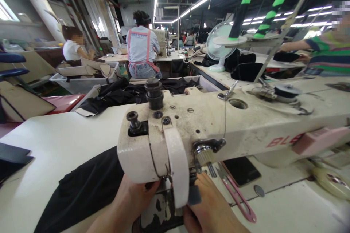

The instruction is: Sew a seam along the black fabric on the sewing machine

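A white sewing machine head (136,156) fills the middle of the view and hides the area around the needle. My left hand (136,193) reaches in from the left below it, fingers bent together at the edge of black fabric (90,185). That fabric spreads over the table to the left and passes behind my left wrist. On the other side of the white take-up guard (177,167), my right hand (206,196) is closed with curled fingers. A small dark grey flat piece (194,194) shows against it. What its fingertips hold is hidden.
A phone (242,171), pink thread snips (240,200) and a round metal disc (259,190) lie to the right. Behind the machine stands a bin of black cloth (117,93). Farther back are a fan (221,42), thread cones (240,20) and people working.
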The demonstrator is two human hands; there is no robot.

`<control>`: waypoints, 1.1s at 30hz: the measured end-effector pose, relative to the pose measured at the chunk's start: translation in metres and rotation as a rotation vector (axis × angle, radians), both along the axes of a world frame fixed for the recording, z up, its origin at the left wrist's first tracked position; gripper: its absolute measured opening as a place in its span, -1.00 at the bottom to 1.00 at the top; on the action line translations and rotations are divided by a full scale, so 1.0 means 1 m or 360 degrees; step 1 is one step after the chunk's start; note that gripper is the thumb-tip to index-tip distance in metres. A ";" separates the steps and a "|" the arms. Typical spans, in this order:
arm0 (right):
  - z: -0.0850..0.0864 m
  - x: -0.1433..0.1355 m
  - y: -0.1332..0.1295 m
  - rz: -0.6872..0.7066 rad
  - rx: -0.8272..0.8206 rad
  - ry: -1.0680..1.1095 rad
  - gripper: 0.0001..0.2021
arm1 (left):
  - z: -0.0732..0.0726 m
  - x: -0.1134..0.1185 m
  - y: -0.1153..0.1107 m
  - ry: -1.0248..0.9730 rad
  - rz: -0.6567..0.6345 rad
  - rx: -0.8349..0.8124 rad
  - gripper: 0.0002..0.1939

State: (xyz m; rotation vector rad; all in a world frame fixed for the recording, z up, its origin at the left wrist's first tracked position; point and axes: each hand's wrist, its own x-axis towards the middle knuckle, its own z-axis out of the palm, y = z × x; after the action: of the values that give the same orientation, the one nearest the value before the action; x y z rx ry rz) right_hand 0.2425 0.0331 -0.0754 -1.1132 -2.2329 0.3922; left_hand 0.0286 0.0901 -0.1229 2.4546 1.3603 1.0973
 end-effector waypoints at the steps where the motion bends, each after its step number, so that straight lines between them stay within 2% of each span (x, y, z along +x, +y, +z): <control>1: 0.000 0.000 0.000 -0.0007 0.0011 0.0015 -0.70 | 0.001 0.000 0.000 0.0004 0.0021 0.0004 -0.82; 4: -0.002 -0.001 -0.002 -0.0031 0.0056 0.0005 -0.72 | 0.008 0.000 -0.001 0.0030 0.0040 -0.0007 -0.79; 7: -0.002 -0.001 -0.003 -0.0034 0.0058 -0.0038 -0.72 | 0.017 0.001 0.000 0.0048 -0.0027 -0.0004 -0.78; 14: 0.004 -0.001 -0.008 -0.0043 -0.0093 -0.0007 -0.66 | 0.038 0.004 0.003 0.0004 -0.0181 -0.0076 -0.84; 19: 0.004 0.001 -0.010 -0.0017 -0.0153 0.0037 -0.53 | 0.039 0.008 0.001 0.0040 -0.0103 -0.0094 -0.83; 23: 0.001 0.003 -0.012 -0.0056 -0.0125 0.0050 -0.58 | 0.044 0.011 0.001 0.0078 -0.0024 -0.0111 -0.77; 26: -0.001 0.004 -0.014 -0.0073 -0.0090 0.0076 -0.57 | 0.055 -0.009 -0.007 0.0150 -0.0069 -0.0163 -0.75; 30: -0.003 0.003 -0.014 -0.0107 -0.0049 0.0094 -0.63 | 0.072 -0.059 -0.046 0.0211 -0.0516 -0.0506 -0.76; 31: -0.003 0.002 -0.014 -0.0119 -0.0034 0.0087 -0.65 | 0.074 -0.069 -0.058 0.0194 -0.0490 -0.0638 -0.75; 33: -0.004 0.000 -0.012 -0.0143 0.0000 0.0056 -0.65 | 0.075 -0.076 -0.081 0.0193 -0.0211 -0.0830 -0.83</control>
State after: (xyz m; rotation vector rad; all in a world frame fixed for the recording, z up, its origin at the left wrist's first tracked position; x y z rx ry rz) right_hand 0.2426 0.0207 -0.0794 -1.1926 -2.1442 0.3712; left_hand -0.0474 0.0094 -0.0477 2.2036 1.2890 0.4879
